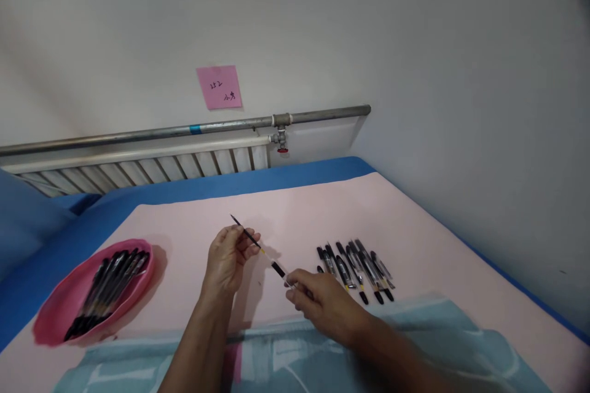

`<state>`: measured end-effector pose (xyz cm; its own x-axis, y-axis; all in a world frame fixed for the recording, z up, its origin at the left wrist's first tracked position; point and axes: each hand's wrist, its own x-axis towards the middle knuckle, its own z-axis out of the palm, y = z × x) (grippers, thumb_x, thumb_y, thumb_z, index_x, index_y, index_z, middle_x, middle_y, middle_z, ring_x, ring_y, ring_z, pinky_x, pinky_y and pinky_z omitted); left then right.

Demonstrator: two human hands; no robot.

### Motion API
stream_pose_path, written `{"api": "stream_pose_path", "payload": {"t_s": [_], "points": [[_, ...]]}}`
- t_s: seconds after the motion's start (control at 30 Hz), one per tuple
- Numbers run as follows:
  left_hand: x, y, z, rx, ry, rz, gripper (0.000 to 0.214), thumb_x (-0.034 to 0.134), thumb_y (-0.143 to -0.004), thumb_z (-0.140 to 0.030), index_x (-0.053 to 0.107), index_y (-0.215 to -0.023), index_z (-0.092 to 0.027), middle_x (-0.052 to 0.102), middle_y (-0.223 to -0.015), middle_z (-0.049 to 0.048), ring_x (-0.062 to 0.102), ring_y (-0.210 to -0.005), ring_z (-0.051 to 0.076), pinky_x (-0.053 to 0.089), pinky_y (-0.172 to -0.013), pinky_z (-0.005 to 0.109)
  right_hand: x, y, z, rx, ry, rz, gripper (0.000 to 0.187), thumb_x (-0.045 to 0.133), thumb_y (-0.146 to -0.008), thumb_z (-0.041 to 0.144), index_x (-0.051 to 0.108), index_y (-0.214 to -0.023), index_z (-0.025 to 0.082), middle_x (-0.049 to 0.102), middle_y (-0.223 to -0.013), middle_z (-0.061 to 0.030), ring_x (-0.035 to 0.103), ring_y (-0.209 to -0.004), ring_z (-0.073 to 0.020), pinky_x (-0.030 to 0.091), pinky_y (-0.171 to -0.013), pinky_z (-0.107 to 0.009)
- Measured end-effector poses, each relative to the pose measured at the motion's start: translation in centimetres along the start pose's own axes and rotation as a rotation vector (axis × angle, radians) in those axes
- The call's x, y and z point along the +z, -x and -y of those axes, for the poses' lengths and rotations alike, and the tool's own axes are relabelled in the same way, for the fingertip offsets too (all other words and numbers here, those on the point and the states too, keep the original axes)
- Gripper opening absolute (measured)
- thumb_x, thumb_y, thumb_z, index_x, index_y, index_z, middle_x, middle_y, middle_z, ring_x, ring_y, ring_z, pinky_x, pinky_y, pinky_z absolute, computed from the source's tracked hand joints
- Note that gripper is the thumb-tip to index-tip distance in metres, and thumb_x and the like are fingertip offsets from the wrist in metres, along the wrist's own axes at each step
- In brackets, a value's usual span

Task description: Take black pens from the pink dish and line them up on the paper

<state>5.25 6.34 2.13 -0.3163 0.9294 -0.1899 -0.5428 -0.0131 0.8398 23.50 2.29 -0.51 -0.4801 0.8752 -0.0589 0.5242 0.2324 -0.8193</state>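
Note:
My left hand is raised over the pink sheet, fingers pinched on a thin black pen refill whose tip points up and to the left. The refill runs down to the right into a clear pen barrel that my right hand grips at its lower end with closed fingers. A row of several black pens lies on the sheet just right of my right hand. At the left, a pink tray holds several more black pens.
The pink sheet covers a blue-edged table against a white wall. A radiator and a metal pipe run along the back. A pink sticky note is on the wall. Light blue patterned cloth lies at the near edge.

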Motion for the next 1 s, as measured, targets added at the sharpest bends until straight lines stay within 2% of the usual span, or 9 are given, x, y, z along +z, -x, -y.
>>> {"api": "stream_pose_path", "payload": {"t_s": [1.0], "points": [[-0.34, 0.2, 0.18, 0.066, -0.024, 0.047, 0.019, 0.066, -0.064, -0.023, 0.052, -0.072, -0.014, 0.064, -0.064, 0.0009, 0.064, -0.06, 0.015, 0.049, -0.044, 0.019, 0.03, 0.12, 0.24, -0.015, 0.027, -0.014, 0.022, 0.044, -0.083, 0.032, 0.059, -0.095, 0.021, 0.055, -0.061, 0.0026, 0.046, -0.052, -0.0095, 0.027, -0.049, -0.02]]}}
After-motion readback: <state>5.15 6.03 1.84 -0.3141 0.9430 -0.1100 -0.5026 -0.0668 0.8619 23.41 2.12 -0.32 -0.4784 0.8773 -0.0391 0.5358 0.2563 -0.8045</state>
